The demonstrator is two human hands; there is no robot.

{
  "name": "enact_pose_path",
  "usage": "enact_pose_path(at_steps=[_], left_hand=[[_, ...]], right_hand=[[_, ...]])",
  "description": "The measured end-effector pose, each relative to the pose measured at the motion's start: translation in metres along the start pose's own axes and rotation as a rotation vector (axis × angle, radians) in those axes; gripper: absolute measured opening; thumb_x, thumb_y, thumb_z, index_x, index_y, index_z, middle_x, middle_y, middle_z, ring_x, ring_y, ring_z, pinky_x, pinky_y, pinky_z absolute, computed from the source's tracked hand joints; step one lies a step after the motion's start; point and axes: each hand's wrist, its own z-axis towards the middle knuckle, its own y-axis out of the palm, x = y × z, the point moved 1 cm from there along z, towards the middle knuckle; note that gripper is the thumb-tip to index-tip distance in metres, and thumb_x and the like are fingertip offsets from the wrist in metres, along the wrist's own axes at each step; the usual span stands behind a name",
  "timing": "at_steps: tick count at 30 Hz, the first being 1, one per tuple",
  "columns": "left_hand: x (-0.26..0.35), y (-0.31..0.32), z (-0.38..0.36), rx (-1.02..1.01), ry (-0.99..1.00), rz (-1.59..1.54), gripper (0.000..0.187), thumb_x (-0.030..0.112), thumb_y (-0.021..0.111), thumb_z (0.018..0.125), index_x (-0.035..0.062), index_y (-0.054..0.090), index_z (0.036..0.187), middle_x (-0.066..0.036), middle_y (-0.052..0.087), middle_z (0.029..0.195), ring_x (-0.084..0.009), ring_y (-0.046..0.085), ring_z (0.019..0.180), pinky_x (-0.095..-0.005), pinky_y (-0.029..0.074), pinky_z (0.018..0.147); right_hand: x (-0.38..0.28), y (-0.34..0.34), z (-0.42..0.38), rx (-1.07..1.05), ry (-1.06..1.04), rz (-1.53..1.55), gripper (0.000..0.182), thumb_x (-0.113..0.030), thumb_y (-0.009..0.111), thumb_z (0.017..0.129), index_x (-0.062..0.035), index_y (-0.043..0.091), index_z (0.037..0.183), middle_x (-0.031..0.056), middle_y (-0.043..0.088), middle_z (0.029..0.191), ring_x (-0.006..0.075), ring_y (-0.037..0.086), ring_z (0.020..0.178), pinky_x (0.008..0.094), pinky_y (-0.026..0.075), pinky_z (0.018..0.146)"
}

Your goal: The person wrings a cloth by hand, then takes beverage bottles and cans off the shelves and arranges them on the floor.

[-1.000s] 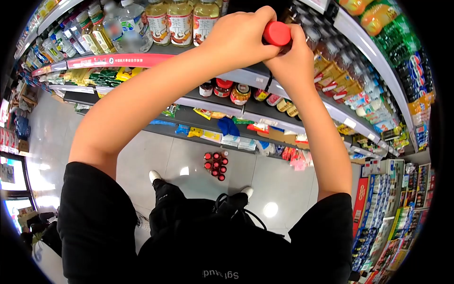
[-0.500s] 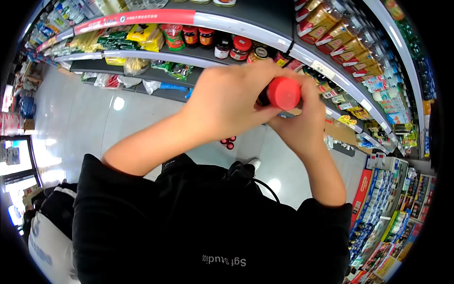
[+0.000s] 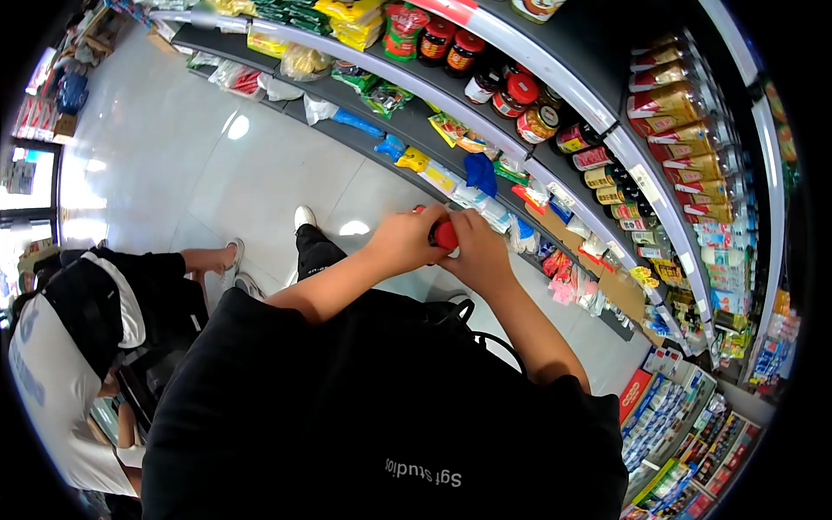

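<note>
A dark jar with a red lid (image 3: 445,235) is held between my two hands, low in front of my torso. My left hand (image 3: 404,243) has its fingers closed around the jar's left side. From the right, my right hand (image 3: 478,252) wraps its fingers about the lid side. Most of the jar's body is hidden by the fingers. A small bit of red shows just above my left hand, too covered to identify. Beyond the hands, red-lidded jars (image 3: 515,94) stand on the shelf (image 3: 416,82).
Bagged goods (image 3: 355,22) and bottles (image 3: 667,108) line the curved shelving. Small packets hang or lie on the lower shelf. At the left, a person in a white top (image 3: 56,390) is beside me, legs reaching over the tiled floor (image 3: 173,156). Another stocked rack (image 3: 685,433) stands lower right.
Both hands have moved down and toward my body with the jar. The view has shifted, so more of the lower shelf and of the person at the left shows.
</note>
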Motion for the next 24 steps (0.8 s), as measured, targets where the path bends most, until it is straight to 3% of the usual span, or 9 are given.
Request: enact_pose_path(at_steps=[6, 11, 13, 16, 19, 24], left_hand=[[-0.040, 0.019, -0.019, -0.074, -0.162, -0.080, 0.046, 0.027, 0.070, 0.064, 0.0076, 0.048, 0.100, -0.015, 0.062, 0.081, -0.0337, 0.061, 0.072, -0.0419, 0.049, 0.064], [-0.067, 0.041, -0.033, -0.102, -0.314, -0.208, 0.055, 0.026, 0.072, 0.065, 0.0097, 0.039, 0.106, -0.015, 0.063, 0.089, -0.0345, 0.060, 0.082, -0.0402, 0.048, 0.070], [-0.076, 0.047, -0.038, -0.093, -0.334, -0.252, 0.057, 0.025, 0.072, 0.065, 0.0099, 0.037, 0.107, -0.016, 0.062, 0.089, -0.0350, 0.060, 0.082, -0.0408, 0.048, 0.070], [-0.093, 0.060, -0.047, -0.127, -0.402, -0.300, 0.058, 0.023, 0.072, 0.064, 0.0102, 0.036, 0.108, -0.016, 0.061, 0.086, -0.0358, 0.060, 0.080, -0.0415, 0.047, 0.068], [-0.114, 0.079, -0.053, -0.114, -0.393, -0.362, 0.057, 0.021, 0.072, 0.064, 0.0096, 0.037, 0.107, -0.016, 0.061, 0.085, -0.0357, 0.060, 0.078, -0.0410, 0.047, 0.067], [-0.151, 0.113, -0.057, -0.165, -0.349, -0.317, 0.058, 0.016, 0.072, 0.061, 0.0078, 0.038, 0.107, -0.016, 0.060, 0.087, -0.0348, 0.059, 0.075, -0.0412, 0.046, 0.064]], right_hand=[[-0.002, 0.049, 0.002, -0.209, -0.002, -0.031, 0.065, -0.026, 0.077, 0.058, -0.0048, 0.046, 0.112, 0.0118, 0.057, 0.093, 0.0274, 0.059, 0.084, 0.0369, 0.050, 0.064], [-0.004, 0.078, 0.003, -0.391, 0.022, -0.048, 0.062, -0.026, 0.076, 0.059, -0.0034, 0.046, 0.109, 0.0131, 0.059, 0.097, 0.0290, 0.060, 0.082, 0.0373, 0.049, 0.065], [-0.003, 0.090, 0.001, -0.299, -0.038, -0.003, 0.060, -0.024, 0.075, 0.059, -0.0063, 0.047, 0.109, 0.0108, 0.058, 0.092, 0.0273, 0.060, 0.081, 0.0368, 0.049, 0.063], [-0.003, 0.102, 0.002, -0.437, -0.096, 0.011, 0.056, -0.021, 0.074, 0.059, -0.0103, 0.049, 0.108, 0.0086, 0.057, 0.087, 0.0254, 0.059, 0.078, 0.0364, 0.049, 0.062], [0.007, 0.128, 0.002, -0.509, -0.159, 0.051, 0.055, -0.015, 0.070, 0.061, -0.0134, 0.049, 0.112, 0.0075, 0.055, 0.082, 0.0259, 0.060, 0.072, 0.0378, 0.050, 0.058], [0.021, 0.177, 0.003, -0.679, -0.174, 0.022, 0.049, -0.013, 0.068, 0.063, -0.0106, 0.049, 0.108, 0.0102, 0.056, 0.078, 0.0265, 0.060, 0.066, 0.0383, 0.049, 0.057]])
